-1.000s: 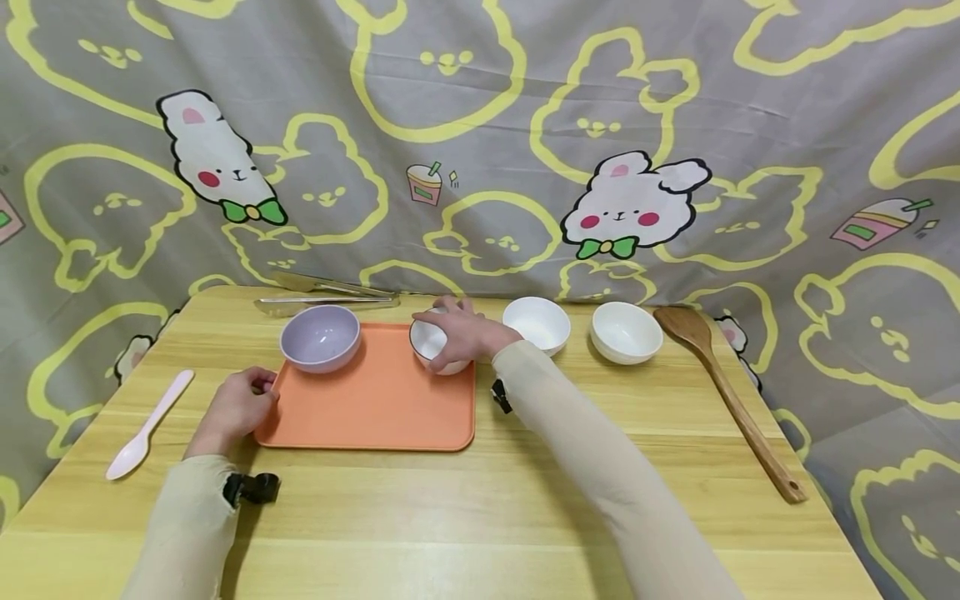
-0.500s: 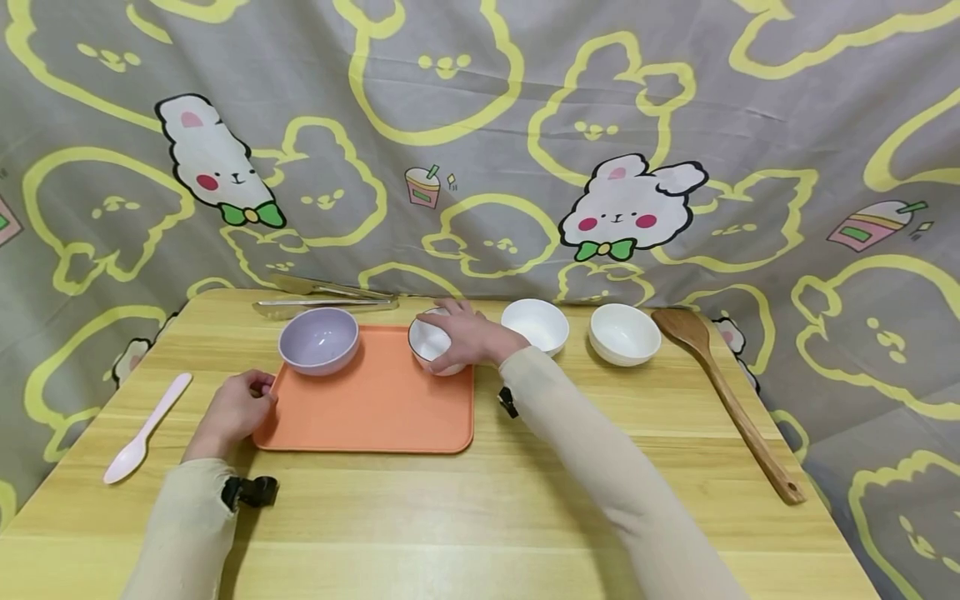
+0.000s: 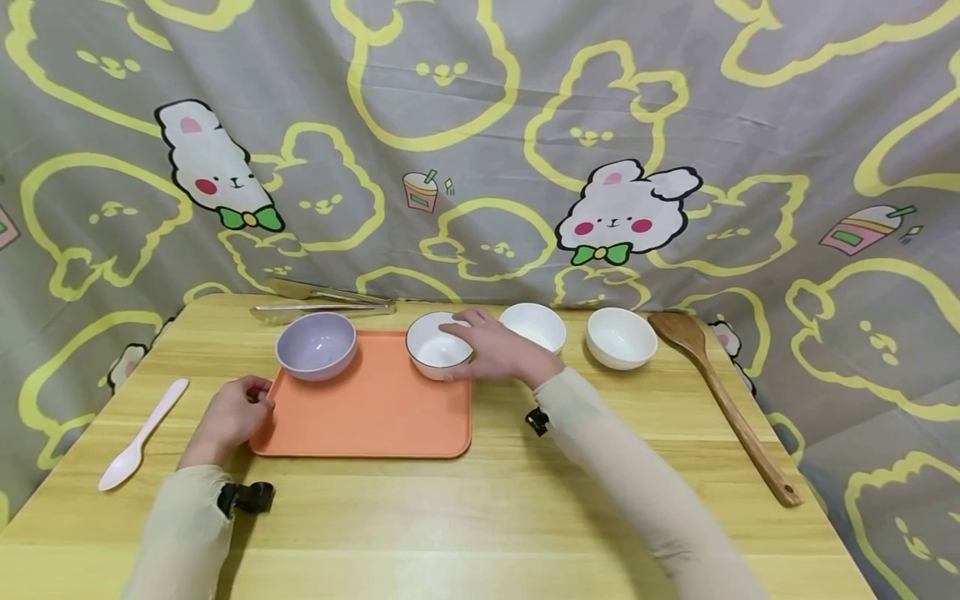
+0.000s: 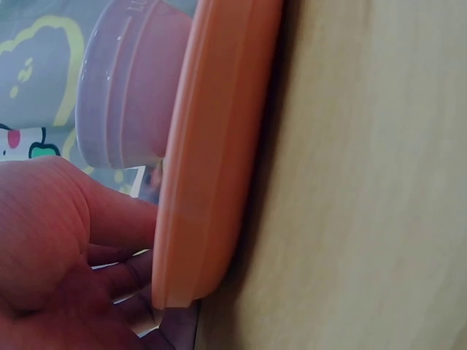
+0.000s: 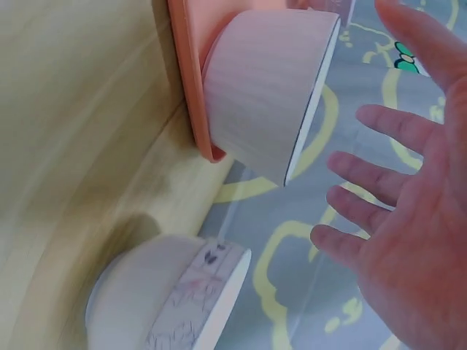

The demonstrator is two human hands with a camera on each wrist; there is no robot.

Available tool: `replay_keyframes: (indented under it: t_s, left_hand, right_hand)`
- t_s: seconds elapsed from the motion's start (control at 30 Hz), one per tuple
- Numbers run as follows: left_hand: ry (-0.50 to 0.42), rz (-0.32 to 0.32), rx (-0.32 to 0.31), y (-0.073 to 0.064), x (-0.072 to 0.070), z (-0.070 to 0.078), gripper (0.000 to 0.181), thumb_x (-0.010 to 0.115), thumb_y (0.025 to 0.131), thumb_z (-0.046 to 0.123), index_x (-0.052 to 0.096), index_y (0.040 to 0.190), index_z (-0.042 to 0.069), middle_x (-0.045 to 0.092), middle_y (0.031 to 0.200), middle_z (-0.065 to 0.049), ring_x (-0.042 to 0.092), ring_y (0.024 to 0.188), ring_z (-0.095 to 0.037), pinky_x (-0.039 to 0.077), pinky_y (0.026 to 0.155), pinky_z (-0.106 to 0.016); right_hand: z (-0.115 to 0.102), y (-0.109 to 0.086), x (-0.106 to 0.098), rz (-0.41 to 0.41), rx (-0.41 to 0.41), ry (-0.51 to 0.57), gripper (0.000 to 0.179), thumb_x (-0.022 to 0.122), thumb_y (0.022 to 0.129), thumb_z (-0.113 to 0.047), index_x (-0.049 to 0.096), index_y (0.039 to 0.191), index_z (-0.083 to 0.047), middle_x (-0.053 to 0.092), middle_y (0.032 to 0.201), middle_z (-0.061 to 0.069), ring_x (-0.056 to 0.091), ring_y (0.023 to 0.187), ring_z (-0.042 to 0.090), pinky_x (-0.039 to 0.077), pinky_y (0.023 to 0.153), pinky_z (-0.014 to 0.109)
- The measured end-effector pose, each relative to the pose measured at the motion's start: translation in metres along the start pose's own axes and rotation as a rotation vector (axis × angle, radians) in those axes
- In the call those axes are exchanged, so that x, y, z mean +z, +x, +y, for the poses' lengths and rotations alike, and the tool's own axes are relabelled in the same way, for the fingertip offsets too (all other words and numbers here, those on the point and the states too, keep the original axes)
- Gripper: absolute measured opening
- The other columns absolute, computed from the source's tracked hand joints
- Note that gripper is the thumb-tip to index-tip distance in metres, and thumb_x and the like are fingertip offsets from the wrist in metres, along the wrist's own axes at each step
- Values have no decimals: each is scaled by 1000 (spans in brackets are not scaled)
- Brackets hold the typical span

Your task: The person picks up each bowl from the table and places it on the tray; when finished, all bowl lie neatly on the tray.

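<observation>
A dark-rimmed white bowl [image 3: 433,346] is sitting at the orange tray [image 3: 367,425]'s far right corner, just left of the nearer right grip [image 3: 497,346], which is standing wide, holding nothing; the left grip [image 3: 228,417] is pinching the tray's left edge.

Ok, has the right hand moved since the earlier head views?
Yes: the right hand has shifted right, toward the unmoved wooden spatula, uncovering more of the dark-rimmed bowl.
</observation>
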State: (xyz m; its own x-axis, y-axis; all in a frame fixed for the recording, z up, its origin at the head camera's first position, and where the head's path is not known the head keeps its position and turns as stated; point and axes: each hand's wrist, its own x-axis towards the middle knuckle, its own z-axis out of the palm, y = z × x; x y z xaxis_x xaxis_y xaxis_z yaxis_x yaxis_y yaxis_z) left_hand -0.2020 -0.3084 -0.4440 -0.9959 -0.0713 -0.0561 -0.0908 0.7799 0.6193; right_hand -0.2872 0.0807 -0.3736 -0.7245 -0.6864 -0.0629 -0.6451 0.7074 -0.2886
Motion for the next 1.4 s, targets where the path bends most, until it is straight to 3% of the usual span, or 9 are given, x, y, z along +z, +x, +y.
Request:
replay_keyframes:
  t_s: [0.23, 0.63, 1.07, 1.4]
  left_hand:
    - [-1, 15, 15, 0, -1, 1, 29, 55, 89, 4, 56, 111, -15, 58, 88, -18, 54, 81, -32, 42, 69, -39]
    - [-10, -3, -10, -1, 0, 3, 30, 53, 91, 4, 55, 114, -16, 57, 90, -19, 53, 83, -33, 42, 70, -39]
    - [3, 13, 21, -1, 0, 1, 29, 53, 90, 4, 56, 112, -16, 57, 88, -18, 53, 80, -32, 41, 68, -39]
    - [14, 20, 20, 0, 1, 0, 29, 54, 90, 4, 56, 111, -15, 57, 87, -18, 53, 79, -32, 41, 68, -39]
  right_hand:
    - [-5, -25, -3, 8, -36, -78, 76, 72, 86, -48, 43, 149, -14, 34, 150, 14, 26, 139, 30, 24, 111, 41]
    - [-4, -63, -5, 67, -17, -37, 70, 73, 87, -41, 48, 145, -12, 39, 146, 16, 34, 135, 31, 31, 108, 43]
    - [15, -101, 9, 81, 36, 57, 65, 73, 88, -36, 50, 142, -7, 45, 142, 13, 42, 130, 29, 33, 106, 45]
    - [27, -121, 20, 58, 83, 61, 64, 73, 88, -39, 52, 140, -8, 47, 140, 12, 46, 127, 30, 38, 102, 47]
